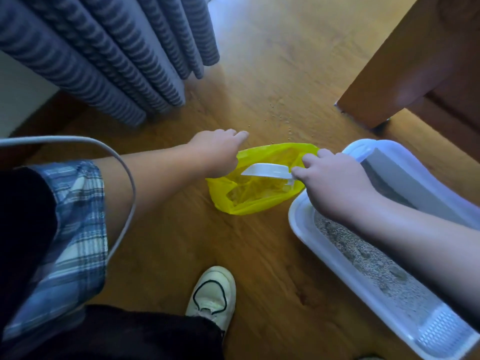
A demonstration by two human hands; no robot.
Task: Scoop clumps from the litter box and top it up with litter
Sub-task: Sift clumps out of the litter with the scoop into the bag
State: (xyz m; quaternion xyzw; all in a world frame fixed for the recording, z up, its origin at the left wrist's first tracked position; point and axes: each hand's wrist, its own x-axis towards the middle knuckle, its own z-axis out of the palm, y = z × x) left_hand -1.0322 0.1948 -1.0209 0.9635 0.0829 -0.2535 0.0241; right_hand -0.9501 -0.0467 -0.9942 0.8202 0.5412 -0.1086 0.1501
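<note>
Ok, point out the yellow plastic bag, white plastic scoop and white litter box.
yellow plastic bag [257,207], head view, lower wall.
white plastic scoop [267,170], head view, its bowl.
white litter box [302,227], head view, left rim.

White scoop [265,171] over open yellow bag [249,205], beside white litter box [298,224]

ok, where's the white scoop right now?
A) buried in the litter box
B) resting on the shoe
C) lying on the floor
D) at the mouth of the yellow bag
D: the right hand holds the scoop at the open mouth of the yellow bag, whose rim the left hand holds, beside the litter box.
</note>
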